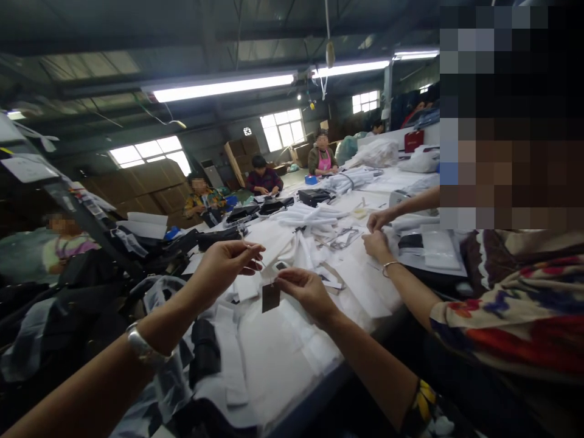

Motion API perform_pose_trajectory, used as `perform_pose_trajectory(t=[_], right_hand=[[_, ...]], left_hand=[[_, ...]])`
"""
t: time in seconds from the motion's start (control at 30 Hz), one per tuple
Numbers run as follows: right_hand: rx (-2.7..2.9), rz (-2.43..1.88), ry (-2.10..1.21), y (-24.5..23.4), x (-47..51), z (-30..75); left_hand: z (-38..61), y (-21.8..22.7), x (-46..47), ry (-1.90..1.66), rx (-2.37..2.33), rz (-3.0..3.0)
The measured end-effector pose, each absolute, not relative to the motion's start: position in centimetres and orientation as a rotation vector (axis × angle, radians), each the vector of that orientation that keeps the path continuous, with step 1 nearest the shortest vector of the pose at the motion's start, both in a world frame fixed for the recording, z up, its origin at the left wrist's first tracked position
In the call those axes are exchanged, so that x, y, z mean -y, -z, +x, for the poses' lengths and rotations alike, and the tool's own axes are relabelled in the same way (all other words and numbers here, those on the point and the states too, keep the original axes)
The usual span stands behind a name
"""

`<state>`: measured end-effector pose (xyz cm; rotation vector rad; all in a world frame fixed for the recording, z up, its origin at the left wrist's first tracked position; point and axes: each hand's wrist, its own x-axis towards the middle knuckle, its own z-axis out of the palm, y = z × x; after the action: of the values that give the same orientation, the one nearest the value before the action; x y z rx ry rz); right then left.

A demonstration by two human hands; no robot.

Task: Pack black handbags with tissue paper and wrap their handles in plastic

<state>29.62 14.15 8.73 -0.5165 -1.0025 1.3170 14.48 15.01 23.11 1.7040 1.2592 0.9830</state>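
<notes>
My left hand is raised above the table with its fingers pinched on a thin string or loop that I can barely make out. My right hand is close beside it, fingers pinched on the top of a small dark hang tag that dangles below. Under both hands lies a heap of white folded fabric pieces. A silver bracelet sits on my left wrist.
A co-worker at my right, in a patterned top, has both hands on white pieces. Several other people sit along the far side of the long table. Black bags are piled at left. Cardboard boxes stand at the back.
</notes>
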Motion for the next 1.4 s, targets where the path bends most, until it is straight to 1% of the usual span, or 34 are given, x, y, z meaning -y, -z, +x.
perform_pose_trajectory(t=[0.23, 0.43, 0.63, 0.7, 0.83, 0.9, 1.07, 1.17, 1.27, 1.4], right_hand=[[0.929, -0.604, -1.130, -8.9, -13.0, 31.6], [0.899, -0.542, -1.161, -9.6, -11.8, 33.0], [0.997, -0.672, -0.922, -9.2, -10.9, 34.4], [1.017, -0.680, -0.921, -9.1, -10.9, 34.5], [1.003, -0.583, -1.041, -8.7, -11.1, 33.9], [1.050, -0.544, -1.024, -8.3, -10.9, 33.6], [1.244, -0.791, -0.654, -8.1, -9.0, 33.4], [1.260, -0.833, -0.534, -8.6, -8.1, 33.2], [1.190, -0.878, -0.567, -8.9, -8.0, 33.1], [1.104, -0.906, -0.709, -8.5, -8.4, 33.4]], left_hand=[[16.7, -22.3, -15.1, -0.903, -1.145, 1.625], [17.6, -22.3, -15.2, -0.844, -1.004, 1.670], [18.6, -22.4, -14.1, -0.686, -0.952, 1.855], [18.8, -22.2, -14.0, -0.682, -0.919, 1.815], [19.5, -21.7, -14.2, -0.762, -0.900, 1.701], [19.9, -21.7, -14.2, -0.797, -0.910, 1.660], [20.7, -22.2, -13.8, -0.847, -0.955, 1.567], [20.9, -22.4, -13.6, -0.857, -0.961, 1.521], [20.8, -22.5, -13.4, -0.854, -0.964, 1.507], [20.9, -22.5, -13.2, -0.860, -0.978, 1.509]])
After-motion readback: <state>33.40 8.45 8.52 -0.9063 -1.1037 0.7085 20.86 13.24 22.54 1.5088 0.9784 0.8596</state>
